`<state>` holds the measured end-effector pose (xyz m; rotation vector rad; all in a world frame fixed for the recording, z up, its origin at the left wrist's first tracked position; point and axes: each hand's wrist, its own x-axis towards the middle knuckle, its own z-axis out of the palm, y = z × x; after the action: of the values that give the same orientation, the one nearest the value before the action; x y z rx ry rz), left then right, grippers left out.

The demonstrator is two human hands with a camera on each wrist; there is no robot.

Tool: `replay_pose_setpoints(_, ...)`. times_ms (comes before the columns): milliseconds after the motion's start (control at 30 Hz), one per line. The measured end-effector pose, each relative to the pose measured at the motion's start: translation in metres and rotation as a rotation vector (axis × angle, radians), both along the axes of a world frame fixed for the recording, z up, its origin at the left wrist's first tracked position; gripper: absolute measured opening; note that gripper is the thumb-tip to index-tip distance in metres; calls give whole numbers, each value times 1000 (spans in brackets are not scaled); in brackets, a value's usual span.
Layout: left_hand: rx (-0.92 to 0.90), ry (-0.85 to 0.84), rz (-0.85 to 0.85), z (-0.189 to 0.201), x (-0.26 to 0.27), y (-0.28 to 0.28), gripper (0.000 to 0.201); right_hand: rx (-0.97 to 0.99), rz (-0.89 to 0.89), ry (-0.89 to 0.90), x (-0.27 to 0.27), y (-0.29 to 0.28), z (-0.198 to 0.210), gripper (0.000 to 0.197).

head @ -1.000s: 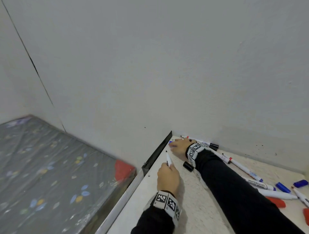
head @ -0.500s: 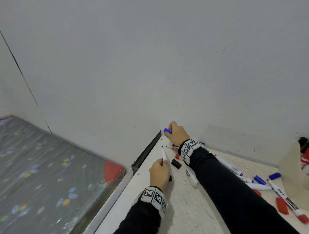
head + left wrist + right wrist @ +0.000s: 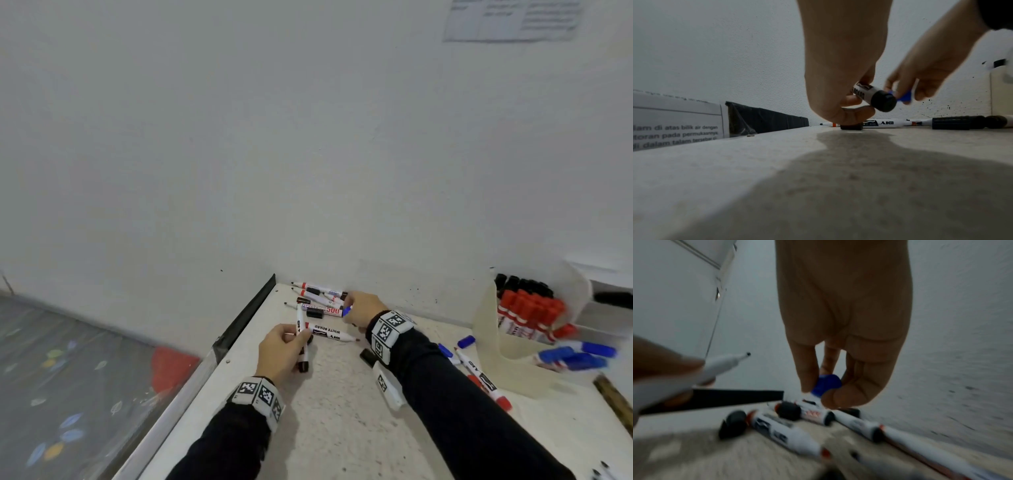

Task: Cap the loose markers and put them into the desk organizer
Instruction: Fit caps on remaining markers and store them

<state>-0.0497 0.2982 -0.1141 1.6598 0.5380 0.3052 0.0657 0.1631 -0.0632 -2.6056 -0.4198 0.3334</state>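
Nearest me, my left hand (image 3: 282, 349) is curled round an uncapped white marker (image 3: 301, 337), its black butt end toward me and the bare tip pointing away toward the wall; in the left wrist view the fingers (image 3: 849, 112) sit low over the desk (image 3: 342, 428) above a small black cap (image 3: 851, 127). Just beyond, my right hand (image 3: 363, 310) pinches a blue cap (image 3: 346, 311) between thumb and fingertips (image 3: 807, 369), held clear above the desk and a little apart from the marker's tip. Between the two hands lies another white marker (image 3: 330, 334) marked WHITEBOARD. Under and past the right hand, a cluster of uncapped markers (image 3: 320, 294) rests in the desk's far corner, close against the wall, with a loose black cap (image 3: 314, 312) among them. Off to the right, more loose markers and caps (image 3: 466, 342) lie near the beige desk organizer (image 3: 493, 329), which already holds red-capped and black-capped markers, with blue ones at its open front.
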Motion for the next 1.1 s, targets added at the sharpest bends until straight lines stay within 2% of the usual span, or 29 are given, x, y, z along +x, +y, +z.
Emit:
replay_pose_setpoints(67,52,7,36,-2,0,2,23,-102,-7,-4,-3,-12,-7,27)
replay_pose_setpoints(200,181,54,135,-2,-2,9,30,-152,-48,-27,-9,-28,-21,35)
replay_pose_setpoints(433,226,98,50,-4,1,6,31,-179,28,-23,-9,-36,-19,49)
replay_pose_setpoints(467,221,98,43,-4,1,6,31,-162,22,-20,-8,-36,-20,49)
replay_pose_setpoints(533,218,101,30,-5,1,6,30,-158,-3,-45,-6,-37,-19,34)
replay_pose_setpoints(600,225,99,21,-5,1,6,28,-256,-1,-31,-9,-39,-14,21)
replay_pose_setpoints(700,228,84,0,-4,0,4,20,-473,55,55,-14,-36,-14,42)
replay_pose_setpoints(800,238,59,-23,-2,-1,3,10,-527,91,51,-18,-33,-20,40)
replay_pose_setpoints(933,241,40,-72,0,-2,3,9,-338,-7,17,-19,-37,-20,28)
replay_pose_setpoints(1100,271,-42,-177,5,-8,-5,4,158,-109,-82,-25,-51,-8,21)
